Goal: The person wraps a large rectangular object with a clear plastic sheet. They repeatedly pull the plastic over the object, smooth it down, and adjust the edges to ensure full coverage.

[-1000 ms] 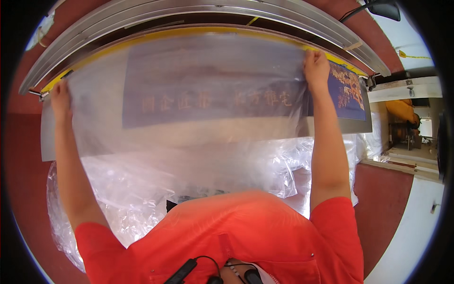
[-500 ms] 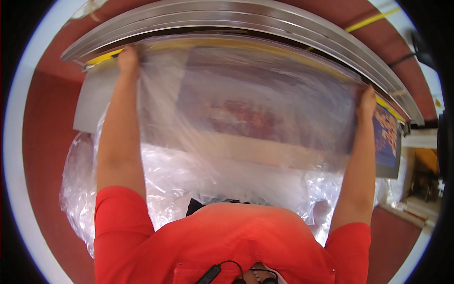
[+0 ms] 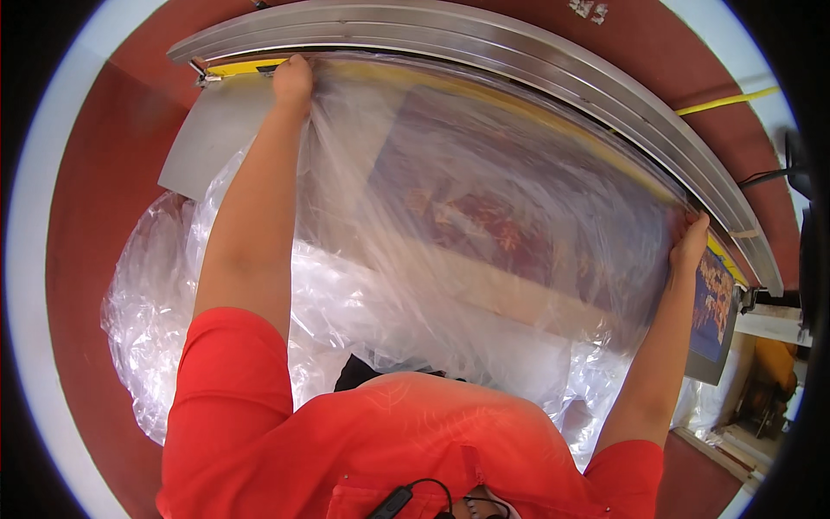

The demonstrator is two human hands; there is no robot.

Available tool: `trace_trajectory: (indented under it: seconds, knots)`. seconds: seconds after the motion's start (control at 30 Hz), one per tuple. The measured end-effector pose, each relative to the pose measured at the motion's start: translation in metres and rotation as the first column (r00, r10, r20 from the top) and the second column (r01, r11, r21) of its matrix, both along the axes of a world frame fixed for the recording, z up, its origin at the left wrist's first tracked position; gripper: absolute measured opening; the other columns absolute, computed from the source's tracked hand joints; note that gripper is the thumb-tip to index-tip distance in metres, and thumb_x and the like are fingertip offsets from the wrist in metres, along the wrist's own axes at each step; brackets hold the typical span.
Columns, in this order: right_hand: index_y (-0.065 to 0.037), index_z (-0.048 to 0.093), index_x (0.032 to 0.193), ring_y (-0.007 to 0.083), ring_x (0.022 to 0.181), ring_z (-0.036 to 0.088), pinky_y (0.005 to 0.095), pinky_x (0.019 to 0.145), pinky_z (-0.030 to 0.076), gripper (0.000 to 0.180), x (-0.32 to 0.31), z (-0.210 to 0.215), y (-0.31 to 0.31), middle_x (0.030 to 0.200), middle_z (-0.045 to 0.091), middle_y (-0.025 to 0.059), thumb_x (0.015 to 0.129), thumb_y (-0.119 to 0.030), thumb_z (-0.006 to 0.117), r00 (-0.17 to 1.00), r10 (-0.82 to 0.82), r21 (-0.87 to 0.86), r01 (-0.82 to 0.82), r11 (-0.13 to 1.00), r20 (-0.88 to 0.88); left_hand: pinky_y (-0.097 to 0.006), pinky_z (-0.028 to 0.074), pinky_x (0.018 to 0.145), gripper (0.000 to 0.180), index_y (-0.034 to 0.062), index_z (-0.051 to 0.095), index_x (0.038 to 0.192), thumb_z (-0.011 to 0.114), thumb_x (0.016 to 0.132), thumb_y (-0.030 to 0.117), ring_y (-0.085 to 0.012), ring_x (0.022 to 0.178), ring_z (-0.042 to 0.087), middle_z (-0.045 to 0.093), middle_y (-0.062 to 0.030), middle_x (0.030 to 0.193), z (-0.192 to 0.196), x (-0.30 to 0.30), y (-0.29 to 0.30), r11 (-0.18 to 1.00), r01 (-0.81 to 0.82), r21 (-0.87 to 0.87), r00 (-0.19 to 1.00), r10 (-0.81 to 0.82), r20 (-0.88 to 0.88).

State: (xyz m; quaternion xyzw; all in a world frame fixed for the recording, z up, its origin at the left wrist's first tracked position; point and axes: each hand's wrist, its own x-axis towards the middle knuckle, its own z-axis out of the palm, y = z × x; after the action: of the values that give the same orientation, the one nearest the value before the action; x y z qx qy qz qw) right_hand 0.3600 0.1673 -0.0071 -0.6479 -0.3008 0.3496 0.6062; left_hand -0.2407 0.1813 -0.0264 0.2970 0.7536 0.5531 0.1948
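Observation:
Both my arms reach forward over a wide, clear plastic sheet [image 3: 346,208], pulled into creases between my hands. My left hand [image 3: 294,80] is closed on its far left part, beside a yellow strip [image 3: 233,67]. At the far right, my right hand [image 3: 690,240] grips the sheet's other end, its fingertips partly hidden by plastic. Through the sheet shows a printed panel [image 3: 484,216] with a dark blue field, a reddish middle and a beige border. A bare corner of the panel [image 3: 714,303] sticks out past my right hand.
A long silver metal bar [image 3: 484,36] runs along the far side, just beyond my hands. Loose bunched plastic [image 3: 147,320] hangs at the near left. A plain grey sheet [image 3: 212,134] juts out left. Yellow and black cables lie at the right, near a wooden frame [image 3: 726,454].
The view has turned, so the bar and sheet slope down more to the right. Both hands keep their hold at the sheet's far edge, and appear further right in the picture.

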Motion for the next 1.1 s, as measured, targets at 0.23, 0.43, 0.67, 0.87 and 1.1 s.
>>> trace_trajectory:
  seconds: [0.23,0.43,0.67,0.87,1.1]
  knots:
    - [0.0,0.044,0.084,0.0233,0.072,0.056,0.0288,0.06,0.046,0.038,0.013,0.002,-0.006,0.079,0.052,0.012,0.078,-0.038,0.044,0.971,0.233,-0.037,-0.235,0.971,-0.061,-0.026,0.037,0.049,0.032,-0.0003,0.054,0.075,0.049,0.074,0.032,-0.0135,0.054,0.044,0.049,-0.0046,0.061,0.032,0.017,-0.017,0.972,0.231,-0.043,0.96,-0.221,0.175]
    - [-0.004,0.052,0.086,0.0077,0.053,0.049,0.0201,0.051,0.044,0.02,-0.056,0.026,-0.053,0.066,0.051,0.0018,0.078,-0.022,0.052,0.803,0.549,-0.034,-0.557,0.83,0.231,-0.021,0.025,0.044,0.027,0.0053,0.05,0.065,0.05,0.078,0.029,-0.0038,0.051,0.031,0.037,0.0046,0.055,0.056,-0.001,-0.126,0.958,0.283,-0.05,0.892,-0.282,-0.354]
    - [0.001,0.051,0.083,0.0117,0.055,0.055,0.0209,0.051,0.044,0.017,-0.172,0.065,-0.143,0.063,0.054,0.0066,0.077,-0.015,0.052,0.57,0.819,-0.138,-0.818,0.559,-0.063,-0.04,0.04,0.06,0.017,0.003,0.051,0.073,0.052,0.072,0.02,-0.032,0.067,0.052,0.053,-0.014,0.067,-0.091,-0.134,-0.405,0.592,-0.355,-0.723,0.522,-0.516,-0.679]
    - [0.001,0.051,0.079,0.0106,0.053,0.053,0.0205,0.05,0.043,0.017,-0.209,0.056,-0.188,0.062,0.054,0.0061,0.077,-0.016,0.052,0.398,0.917,-0.123,-0.911,0.393,-0.012,-0.029,0.04,0.075,0.017,0.0006,0.054,0.088,0.056,0.072,0.005,-0.0194,0.081,0.052,0.054,-0.009,0.086,0.023,0.096,-0.283,0.921,0.388,-0.046,0.722,-0.335,-0.605]
    - [0.0,0.05,0.073,0.0112,0.051,0.052,0.0252,0.049,0.039,0.022,-0.193,0.07,-0.236,0.059,0.053,0.0077,0.076,-0.021,0.052,0.246,0.922,-0.359,-0.866,0.348,0.299,-0.027,0.04,0.073,0.028,0.0048,0.053,0.098,0.051,0.077,0.023,-0.0151,0.081,0.052,0.056,-0.0062,0.09,0.076,0.163,-0.226,0.462,0.841,0.283,0.464,-0.884,0.063]
